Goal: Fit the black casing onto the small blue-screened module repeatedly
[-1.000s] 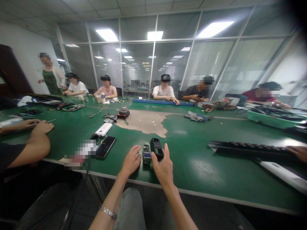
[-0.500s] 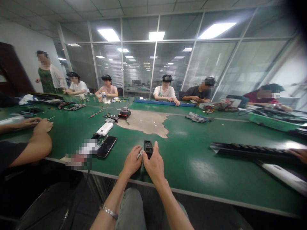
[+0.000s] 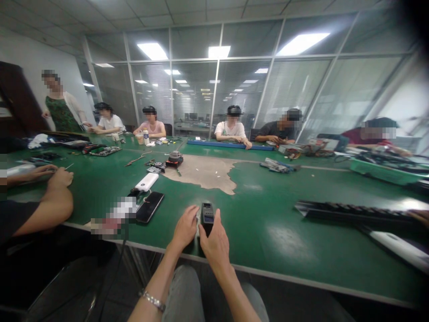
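Black rectangular device (image 3: 208, 217) | right hand (image 3: 216, 245) against it | left hand (image 3: 184, 229) beside

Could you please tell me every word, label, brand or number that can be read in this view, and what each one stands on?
No text is legible anywhere in this view.
The black handheld device between the left hand and right hand: its small top panel is too small and blurred to read.
The white power bank: no readable marking.
The black smartphone: no readable marking.
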Available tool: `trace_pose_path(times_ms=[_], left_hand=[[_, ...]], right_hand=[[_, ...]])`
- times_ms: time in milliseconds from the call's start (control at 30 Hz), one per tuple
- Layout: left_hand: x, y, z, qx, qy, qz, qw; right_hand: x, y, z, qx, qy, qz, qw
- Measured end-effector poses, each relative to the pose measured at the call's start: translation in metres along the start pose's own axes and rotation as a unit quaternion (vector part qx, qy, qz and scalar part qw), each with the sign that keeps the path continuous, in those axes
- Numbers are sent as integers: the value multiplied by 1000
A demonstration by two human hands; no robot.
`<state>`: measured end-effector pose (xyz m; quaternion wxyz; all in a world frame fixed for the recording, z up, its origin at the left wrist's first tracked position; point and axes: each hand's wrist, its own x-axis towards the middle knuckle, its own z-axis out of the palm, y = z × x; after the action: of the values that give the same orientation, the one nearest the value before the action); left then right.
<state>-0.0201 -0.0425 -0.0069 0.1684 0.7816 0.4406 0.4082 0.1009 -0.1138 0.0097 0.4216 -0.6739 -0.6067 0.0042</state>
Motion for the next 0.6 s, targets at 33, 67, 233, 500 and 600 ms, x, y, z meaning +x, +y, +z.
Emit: trace_pose_path(times_ms=[33, 67, 233, 500, 600], left_hand=[[0, 0, 0, -2, 1, -1, 1000], [0, 1, 0, -4, 1, -3, 1000], [0, 7, -4, -11, -2, -11, 1000], [-2, 11, -6, 11, 1, -14, 1000], [-1, 11, -5, 11, 6, -16, 1000]], right_hand=[[1, 1, 0, 4, 1, -3, 1000], [2, 2, 0, 9, 4, -4, 1000], [12, 3, 0, 30, 14, 1, 999], [6, 12, 7, 19, -12, -3, 1000], [5, 13, 7, 11, -12, -14, 1000]])
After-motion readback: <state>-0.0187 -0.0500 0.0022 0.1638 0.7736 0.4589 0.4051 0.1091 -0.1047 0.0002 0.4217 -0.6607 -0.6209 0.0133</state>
